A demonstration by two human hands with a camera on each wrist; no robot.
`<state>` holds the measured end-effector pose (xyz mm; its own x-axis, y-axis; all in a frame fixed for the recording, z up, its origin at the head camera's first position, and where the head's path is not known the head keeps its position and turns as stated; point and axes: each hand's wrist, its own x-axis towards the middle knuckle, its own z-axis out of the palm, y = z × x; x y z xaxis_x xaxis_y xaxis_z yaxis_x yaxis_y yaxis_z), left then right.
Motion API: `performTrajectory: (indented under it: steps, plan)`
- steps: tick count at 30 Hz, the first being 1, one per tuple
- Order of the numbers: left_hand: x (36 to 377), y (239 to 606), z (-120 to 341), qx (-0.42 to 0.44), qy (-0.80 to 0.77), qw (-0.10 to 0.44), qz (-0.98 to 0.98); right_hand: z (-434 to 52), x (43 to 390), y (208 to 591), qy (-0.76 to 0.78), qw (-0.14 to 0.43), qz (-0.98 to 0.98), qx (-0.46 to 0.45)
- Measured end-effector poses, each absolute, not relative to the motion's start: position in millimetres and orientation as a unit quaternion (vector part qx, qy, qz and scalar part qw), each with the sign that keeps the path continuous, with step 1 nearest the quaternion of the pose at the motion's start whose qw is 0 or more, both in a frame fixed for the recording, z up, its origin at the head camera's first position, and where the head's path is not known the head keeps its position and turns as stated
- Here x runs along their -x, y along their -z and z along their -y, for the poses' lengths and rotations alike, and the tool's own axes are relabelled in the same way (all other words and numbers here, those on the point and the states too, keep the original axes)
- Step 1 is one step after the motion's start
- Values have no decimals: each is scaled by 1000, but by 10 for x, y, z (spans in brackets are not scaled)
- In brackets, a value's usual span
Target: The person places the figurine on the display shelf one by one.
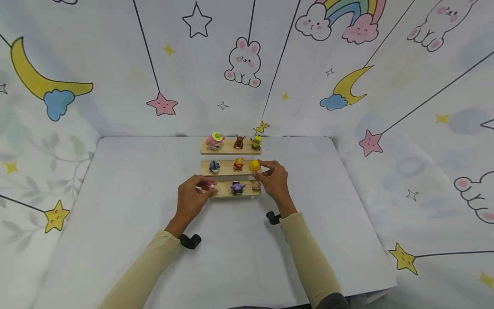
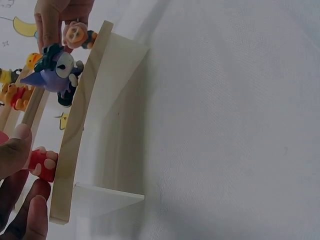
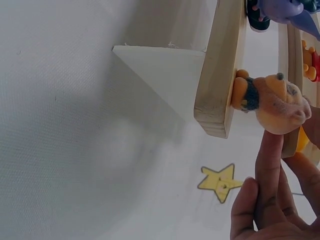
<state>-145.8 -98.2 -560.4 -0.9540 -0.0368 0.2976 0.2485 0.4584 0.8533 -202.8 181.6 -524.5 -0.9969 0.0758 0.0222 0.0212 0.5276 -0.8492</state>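
The left hand [image 1: 191, 198] is pinching a half-hidden pink-and-red figure [image 2: 42, 164] while the right hand [image 1: 273, 180] is fingering a tan one [image 3: 277, 102] (white table [image 1: 127, 201], cartoon walls).

Right wrist view only. A wooden shelf [image 3: 220, 75] runs from twelve o'clock toward centre, its white triangular bracket [image 3: 165, 75] at ten o'clock. A tan bear figurine [image 3: 272, 102] with a dark collar stands at the shelf's end, at three o'clock. One finger [image 3: 267, 165] of the right hand [image 3: 275, 200] touches its head from five o'clock. A purple figurine [image 3: 285, 10] sits at one o'clock. A yellow star print [image 3: 220, 182] lies on the white desk [image 3: 75, 150].
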Motion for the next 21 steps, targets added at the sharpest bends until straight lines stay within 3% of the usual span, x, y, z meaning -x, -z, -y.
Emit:
performTrajectory:
  steps: [21]
  plan:
    - [1388, 5577, 1066, 67, 500, 131, 853, -1813, 1993, 5224, -489, 28, 872, 14]
